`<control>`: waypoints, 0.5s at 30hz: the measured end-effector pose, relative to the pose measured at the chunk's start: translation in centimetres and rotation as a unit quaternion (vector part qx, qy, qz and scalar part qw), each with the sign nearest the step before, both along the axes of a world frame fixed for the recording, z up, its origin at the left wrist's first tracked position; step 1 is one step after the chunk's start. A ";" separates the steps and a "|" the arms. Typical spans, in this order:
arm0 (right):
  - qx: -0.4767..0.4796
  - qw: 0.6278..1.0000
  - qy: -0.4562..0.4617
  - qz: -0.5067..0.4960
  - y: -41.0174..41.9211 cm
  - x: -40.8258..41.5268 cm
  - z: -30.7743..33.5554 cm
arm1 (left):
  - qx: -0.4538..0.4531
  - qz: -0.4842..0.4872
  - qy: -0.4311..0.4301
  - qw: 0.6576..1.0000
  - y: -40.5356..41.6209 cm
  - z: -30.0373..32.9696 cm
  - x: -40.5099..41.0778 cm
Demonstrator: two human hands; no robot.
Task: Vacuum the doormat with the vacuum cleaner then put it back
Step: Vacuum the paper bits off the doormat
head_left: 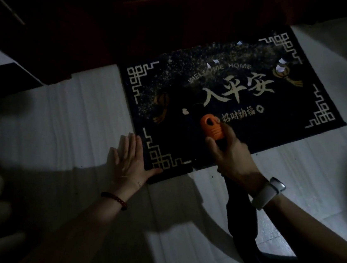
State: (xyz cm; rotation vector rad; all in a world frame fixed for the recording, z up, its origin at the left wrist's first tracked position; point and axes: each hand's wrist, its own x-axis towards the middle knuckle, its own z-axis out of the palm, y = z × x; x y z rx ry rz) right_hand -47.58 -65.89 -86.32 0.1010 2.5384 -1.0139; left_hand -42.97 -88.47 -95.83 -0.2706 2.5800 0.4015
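My left hand (129, 161) lies flat, fingers straight, thumb pinning the mat (232, 99) corner. My right hand (230, 153) grips the orange nozzle (211, 126) over the mat; scraps (279, 64) lie beyond my fingertips. I'd sweep slowly outward toward them, keeping the corner pressed.

a single head-worn wide-angle view looks steeply down and forward from close above the pale floor (80, 103), with the doormat (300, 107) filling the upper middle and both forearms reaching in from the bottom edge.
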 end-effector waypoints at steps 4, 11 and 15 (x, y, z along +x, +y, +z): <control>0.019 0.998 0.021 -0.064 2.0 -2.0 0.5 | -0.018 -0.026 -0.009 0.999 0.1 0.5 -0.5; 0.087 0.984 0.038 -0.152 3.9 -3.8 0.7 | -0.027 -0.060 -0.049 0.997 -0.1 0.6 -1.9; 0.071 0.997 0.017 0.031 -1.7 0.0 -0.3 | -0.022 -0.050 -0.039 0.998 -0.2 0.4 -1.7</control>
